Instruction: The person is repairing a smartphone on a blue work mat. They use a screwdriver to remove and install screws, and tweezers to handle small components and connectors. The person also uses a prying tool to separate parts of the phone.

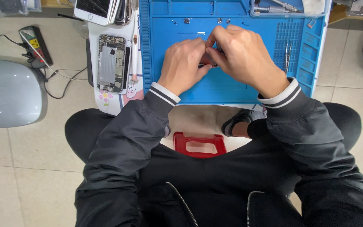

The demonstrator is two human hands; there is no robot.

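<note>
From the head camera, both hands meet over the middle of a blue mat [232,90] that lies on a low table. The left hand [184,65] has its fingers curled in, thumb and fingertips pinched on a small dark part [207,64] with a reddish bit showing; the right hand [242,56] bends over it from the other side, its fingertips closed on the same part. The part sits between the two hands just above the mat, mostly hidden by the fingers, so what it is cannot be told. Left of the mat, on a white strip with cartoon prints, lies an opened phone [111,64] with its insides up, and just beside it a white toothbrush [135,50] lying lengthwise. A second phone [92,10], white and face up, lies at the top edge. Tweezers [288,54] rest on the mat's right side, near its ribbed compartments. On the tiled floor to the left stand a grey rounded case [9,92] and a power strip [34,44] with cables. A red stool [199,143] shows between the knees, below the dark jacket sleeves.
</note>
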